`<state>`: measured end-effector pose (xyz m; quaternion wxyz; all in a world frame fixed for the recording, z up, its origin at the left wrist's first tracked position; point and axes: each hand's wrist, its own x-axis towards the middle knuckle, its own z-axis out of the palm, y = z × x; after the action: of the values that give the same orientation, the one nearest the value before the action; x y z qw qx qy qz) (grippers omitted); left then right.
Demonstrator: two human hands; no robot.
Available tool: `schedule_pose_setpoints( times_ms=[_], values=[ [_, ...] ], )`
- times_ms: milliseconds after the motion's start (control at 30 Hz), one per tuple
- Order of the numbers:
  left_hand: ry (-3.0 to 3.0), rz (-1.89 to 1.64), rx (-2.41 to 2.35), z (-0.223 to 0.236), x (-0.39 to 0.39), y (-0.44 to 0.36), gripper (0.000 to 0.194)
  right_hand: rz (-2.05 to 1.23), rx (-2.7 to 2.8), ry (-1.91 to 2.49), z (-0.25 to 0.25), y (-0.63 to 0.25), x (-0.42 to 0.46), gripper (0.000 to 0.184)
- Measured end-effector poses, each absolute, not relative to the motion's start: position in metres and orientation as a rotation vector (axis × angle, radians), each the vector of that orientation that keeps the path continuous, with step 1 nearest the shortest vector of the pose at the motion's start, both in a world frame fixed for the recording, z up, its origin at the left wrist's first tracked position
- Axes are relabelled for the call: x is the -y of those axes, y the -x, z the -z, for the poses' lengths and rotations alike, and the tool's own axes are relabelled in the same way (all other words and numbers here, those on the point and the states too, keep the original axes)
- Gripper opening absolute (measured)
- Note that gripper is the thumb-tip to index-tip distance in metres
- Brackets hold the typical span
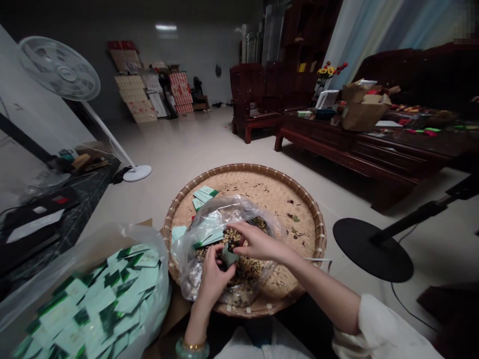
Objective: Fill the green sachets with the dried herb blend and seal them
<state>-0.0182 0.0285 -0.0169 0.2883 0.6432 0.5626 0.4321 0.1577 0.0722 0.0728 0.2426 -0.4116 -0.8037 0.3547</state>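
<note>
A round woven bamboo tray (295, 219) lies in front of me, scattered with dark bits and leaves. On it sits a clear plastic bag (190, 254) holding a speckled mix of dried grains and herbs (245, 271). Its mouth is open around my hands. My left hand (213, 276) pinches a pale green sachet (229, 257) inside the bag. My right hand (258, 242) reaches in above it, fingertips at the sachet and the mix. A small stack of green-and-white sachets (204, 194) lies on the tray behind the bag. A plastic-lined cardboard box (93, 299) at lower left holds several more.
A black stone-topped counter (48, 219) stands at left beside a white standing fan (60, 67). A black round fan base (370, 249) sits on the floor at right. Beyond stands a dark wooden table (359, 139) bearing cardboard boxes, with a carved wooden chair (254, 94) nearby.
</note>
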Motion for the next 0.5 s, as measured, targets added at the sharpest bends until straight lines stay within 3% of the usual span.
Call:
schedule_pose_setpoints(
  times_ms=[67,200,500],
  values=[
    [-1.715,-1.153,-1.496,0.017,-0.028,0.018,0.038,-1.066,2.161,1.129,-0.069,-0.157,-0.076,0.052],
    [-1.724,-1.133,-1.503,0.016,-0.028,0.018,0.037,-1.147,2.068,1.163,-0.068,-0.153,-0.078,0.020],
    [-1.705,-1.129,-1.524,0.014,-0.028,0.019,0.038,-0.882,2.188,1.114,-0.080,-0.162,-0.065,0.021]
  ],
)
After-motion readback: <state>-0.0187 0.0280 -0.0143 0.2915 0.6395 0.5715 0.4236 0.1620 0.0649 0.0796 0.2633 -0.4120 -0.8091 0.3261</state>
